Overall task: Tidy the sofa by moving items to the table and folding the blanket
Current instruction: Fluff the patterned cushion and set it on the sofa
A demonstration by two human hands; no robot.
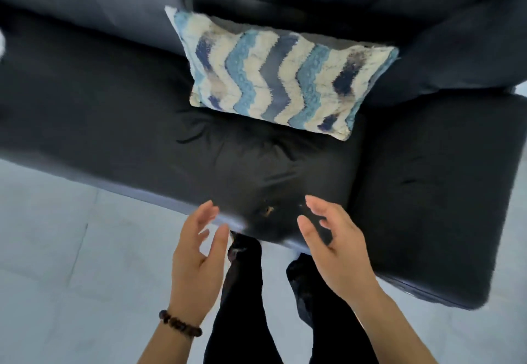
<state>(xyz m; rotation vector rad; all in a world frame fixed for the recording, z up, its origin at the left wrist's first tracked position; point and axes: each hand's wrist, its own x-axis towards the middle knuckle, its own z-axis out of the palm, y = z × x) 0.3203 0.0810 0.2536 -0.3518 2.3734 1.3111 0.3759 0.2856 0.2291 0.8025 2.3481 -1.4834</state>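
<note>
Both hands empty – left hand (196,252) & right hand (336,246), fingers spread wide, hovered over the sofa (114,112) seat's front edge. Zigzag pillow (285,78) leaned at seat's back edge; best gripped at both ends. No blanket visible.

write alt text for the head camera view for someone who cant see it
Two empty, open hands, left hand and right hand, reach toward the front edge of a dark sofa. A blue and cream zigzag cushion leans against its backrest. The person stands on a pale tiled floor, a bead bracelet on the left wrist.
</note>
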